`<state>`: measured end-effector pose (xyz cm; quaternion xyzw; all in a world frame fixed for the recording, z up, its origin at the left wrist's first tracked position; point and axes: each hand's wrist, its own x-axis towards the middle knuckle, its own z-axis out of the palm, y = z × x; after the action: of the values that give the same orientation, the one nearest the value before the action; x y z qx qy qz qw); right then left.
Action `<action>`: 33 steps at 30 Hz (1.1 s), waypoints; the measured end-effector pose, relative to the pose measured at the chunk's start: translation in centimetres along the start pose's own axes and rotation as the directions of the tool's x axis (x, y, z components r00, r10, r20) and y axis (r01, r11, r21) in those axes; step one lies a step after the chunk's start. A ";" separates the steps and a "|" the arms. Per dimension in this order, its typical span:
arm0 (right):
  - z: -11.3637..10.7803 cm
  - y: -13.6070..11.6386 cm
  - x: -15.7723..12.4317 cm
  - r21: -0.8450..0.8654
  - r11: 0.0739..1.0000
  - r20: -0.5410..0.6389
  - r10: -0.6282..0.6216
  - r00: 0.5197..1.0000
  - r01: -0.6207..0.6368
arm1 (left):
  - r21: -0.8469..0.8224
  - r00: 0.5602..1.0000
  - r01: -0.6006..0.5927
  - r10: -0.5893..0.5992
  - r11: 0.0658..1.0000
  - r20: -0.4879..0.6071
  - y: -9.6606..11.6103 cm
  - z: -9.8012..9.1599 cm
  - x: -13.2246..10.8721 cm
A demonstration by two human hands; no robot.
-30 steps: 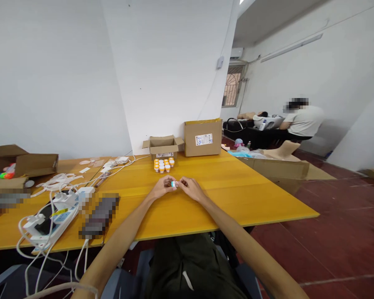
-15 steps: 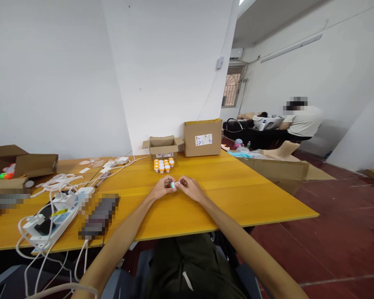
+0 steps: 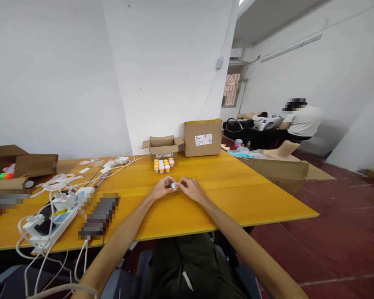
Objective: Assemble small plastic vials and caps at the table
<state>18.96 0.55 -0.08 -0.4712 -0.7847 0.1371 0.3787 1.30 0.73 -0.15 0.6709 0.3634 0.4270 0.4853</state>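
Note:
My left hand [image 3: 162, 188] is closed, with its fingertips pinching a small white-and-teal container [image 3: 173, 185] above the yellow tabletop [image 3: 202, 216]. My right hand [image 3: 190, 187] meets it from the other side. Its thumb and fingers are pressed together at the container's right end, hiding that part. The exact kind of container is too small to make out. Just beyond both hands stands a tight cluster of small jars [image 3: 162, 169] with orange and white lids.
An open carton [image 3: 166, 153] and a taller cardboard box [image 3: 202, 147] stand behind the jars. To the left lie a phone [image 3: 100, 216], a power strip [image 3: 62, 220] and tangled white cables. A person in a white top [image 3: 305, 120] sits at the far right.
My right fingertips have shifted slightly at the container's end, covering more of the pinkish part seen between the hands before. The left hand stays nearly still.

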 end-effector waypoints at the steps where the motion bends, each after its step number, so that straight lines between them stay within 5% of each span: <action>1: 0.0 -0.1 0.0 -0.008 1.000 0.007 0.004 1.000 -0.004 | -0.006 1.000 0.001 -0.001 1.000 0.005 -0.1 0.0 0.0; 12: 0.1 -0.2 -0.2 0.113 0.989 0.042 -0.100 0.994 0.095 | -0.114 0.999 0.006 0.000 0.994 0.050 -0.8 0.1 0.1; 21: 0.0 -0.5 -0.3 0.043 0.997 0.032 -0.060 0.998 0.059 | -0.103 0.998 0.006 0.000 0.995 0.065 -1.1 0.1 0.1; 26: 0.5 0.2 0.0 0.193 0.981 0.035 -0.042 0.999 0.035 | -0.076 1.000 -0.003 0.003 0.997 -0.005 -0.4 0.3 0.0; 29: 1.1 0.7 0.3 0.430 0.903 0.058 -0.025 0.998 -0.002 | -0.078 0.995 -0.044 0.037 0.996 -0.089 -0.1 0.2 0.0; 33: 1.6 0.9 0.7 0.718 0.676 0.195 0.031 0.980 -0.164 | -0.069 0.977 -0.111 0.096 0.991 -0.189 0.1 0.0 0.3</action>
<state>18.18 1.83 -1.41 -0.3091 -0.6670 0.4976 0.4604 1.44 0.96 -0.04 0.6265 0.3544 0.5262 0.4528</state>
